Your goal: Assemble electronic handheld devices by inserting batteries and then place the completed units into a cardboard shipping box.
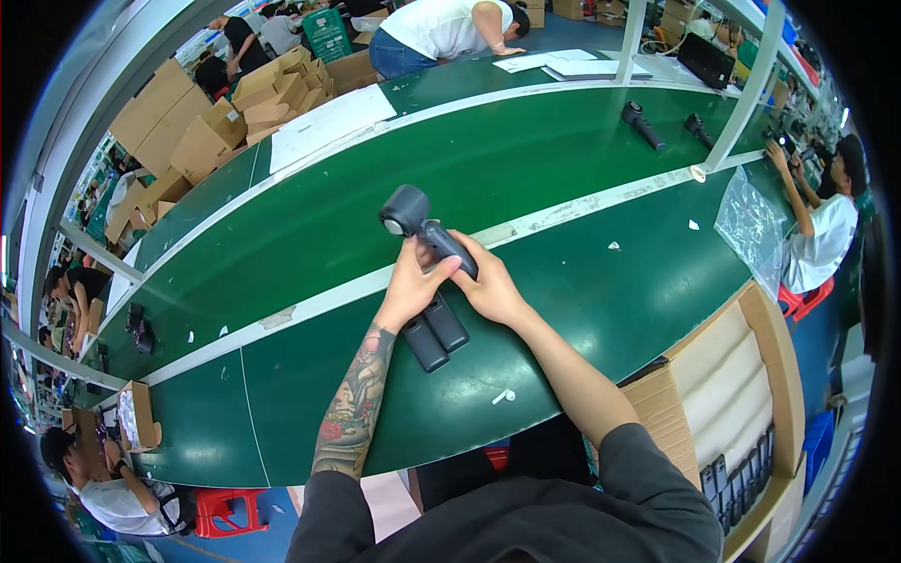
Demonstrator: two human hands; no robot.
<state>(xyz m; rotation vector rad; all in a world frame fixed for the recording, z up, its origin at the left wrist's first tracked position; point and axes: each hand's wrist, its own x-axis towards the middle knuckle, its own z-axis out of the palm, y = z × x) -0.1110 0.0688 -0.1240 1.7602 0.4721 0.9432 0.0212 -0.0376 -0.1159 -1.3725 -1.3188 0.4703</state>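
Note:
Both my hands hold a dark grey handheld device (408, 208) with a drum-shaped head and a slim handle, raised over the near edge of the green belt. My left hand (411, 284) grips it around the neck, below the head. Wrapped round the handle's lower end is my right hand (490, 286), its thumb lying across the grip. On the green table beneath my wrists, two dark oblong pieces (426, 345) lie side by side, partly covered by my hands. Closer to me rests a small white piece (505, 396), shaped like an earbud.
At right stands an open carton (784, 375) with dark handles and pale padding inside. A clear plastic bag (751, 220) hangs over the table's right end. Similar devices (642, 125) lie on the belt (310, 225). Co-workers sit at both ends; another person (441, 33) leans across the far side.

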